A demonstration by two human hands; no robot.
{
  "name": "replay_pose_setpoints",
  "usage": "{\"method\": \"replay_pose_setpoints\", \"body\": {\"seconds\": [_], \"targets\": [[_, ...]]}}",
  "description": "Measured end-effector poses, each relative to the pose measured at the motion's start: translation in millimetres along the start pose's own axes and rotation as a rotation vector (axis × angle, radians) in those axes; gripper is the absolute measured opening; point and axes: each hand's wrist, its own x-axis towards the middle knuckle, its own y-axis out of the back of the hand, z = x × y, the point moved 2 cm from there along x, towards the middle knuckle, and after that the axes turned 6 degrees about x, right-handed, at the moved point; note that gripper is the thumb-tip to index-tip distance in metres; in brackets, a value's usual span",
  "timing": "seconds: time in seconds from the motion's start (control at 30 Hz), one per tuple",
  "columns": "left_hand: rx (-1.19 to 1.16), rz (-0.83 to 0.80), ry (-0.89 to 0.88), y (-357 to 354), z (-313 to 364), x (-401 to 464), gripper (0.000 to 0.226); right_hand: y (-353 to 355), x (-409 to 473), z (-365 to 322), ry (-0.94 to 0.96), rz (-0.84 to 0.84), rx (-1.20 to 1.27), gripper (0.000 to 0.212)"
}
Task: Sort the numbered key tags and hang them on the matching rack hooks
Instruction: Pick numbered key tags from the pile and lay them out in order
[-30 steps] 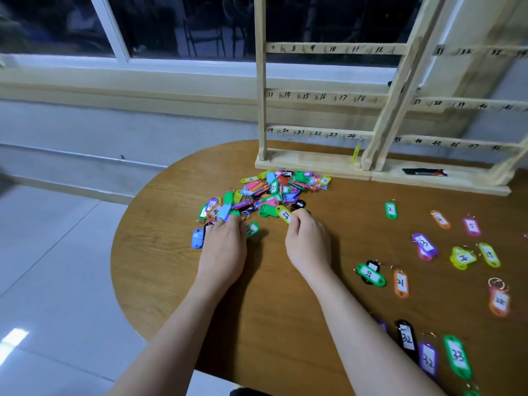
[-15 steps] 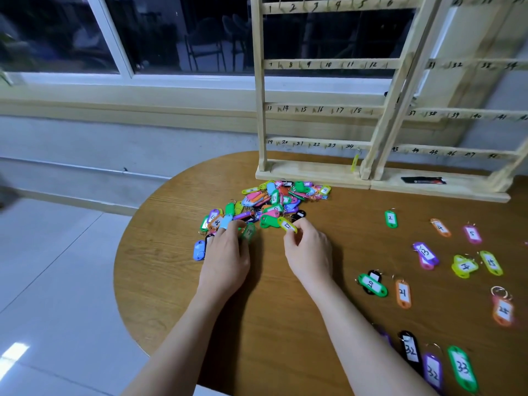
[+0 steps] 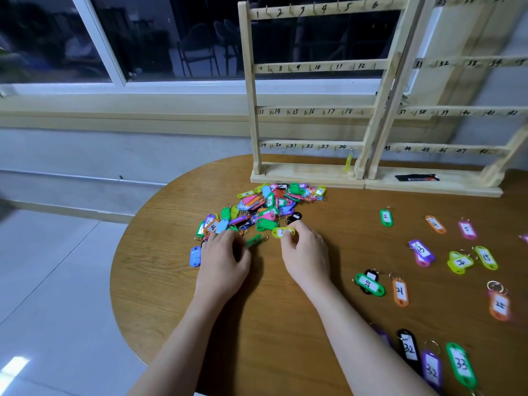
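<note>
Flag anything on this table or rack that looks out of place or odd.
One thing stands out: a flat black object with red and white markings lies on the right rack's base, and it is no key tag. I cannot tell what it is. Otherwise only a single yellow tag hangs on the racks, below the hook marked 24.

Round wooden table [image 3: 285, 338] with a visible grain, pushed up near a grey wall [image 3: 114, 155]. Big window [image 3: 114, 38] above, white frame, totally dark outside, with chairs [image 3: 200, 50] dimly showing in the glass. Beige sill ledge [image 3: 114, 115] running under it. Pale glossy floor tiles [image 3: 51, 281] on the left, catching a bright patch of light near the bottom corner.
</note>
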Motion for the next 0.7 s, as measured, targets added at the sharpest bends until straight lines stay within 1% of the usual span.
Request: {"method": "replay_pose_setpoints", "body": {"seconds": [0.1, 0.23, 0.3, 0.37, 0.43, 0.5, 0.57, 0.63, 0.7], "targets": [[-0.058, -0.008, 0.042, -1.1, -2.7, 0.1, 0.014, 2.4, 0.1, -1.7, -0.053, -0.029, 0.093, 0.016], [-0.061, 0.012, 0.052, -2.2, -3.2, 0.0, 0.014, -0.9, 0.6, 1.9, -0.018, -0.032, 0.105, 0.021], [-0.035, 0.02, 0.025, -1.9, -1.1, -1.8, 0.021, -4.0, 3.1, 4.7, -0.042, -0.026, 0.093, 0.025], [0.024, 0.016, -0.044, -0.4, 1.7, -4.4, 0.029, -6.7, 5.2, 5.6, -0.072, -0.045, 0.045, 0.024], [0.097, 0.004, -0.118, 1.0, 3.4, -4.2, 0.027, -8.1, 5.4, 6.1, -0.091, -0.055, 0.026, 0.02], [0.13, 0.001, -0.133, 5.0, 6.6, -3.8, 0.026, -6.5, 3.5, 2.7, -0.096, -0.05, 0.062, 0.015], [0.147, 0.014, -0.137, 9.4, 11.5, -4.7, 0.026, -1.1, 0.2, -4.9, -0.086, 0.001, 0.185, 0.012], [0.175, 0.035, -0.156, 10.7, 14.9, -8.4, 0.025, 8.5, -4.0, -10.3, -0.12, 0.12, 0.334, 0.014], [0.206, 0.068, -0.177, 10.7, 15.6, -11.8, 0.021, 20.5, -7.2, -11.2, -0.177, 0.24, 0.428, 0.013]]}}
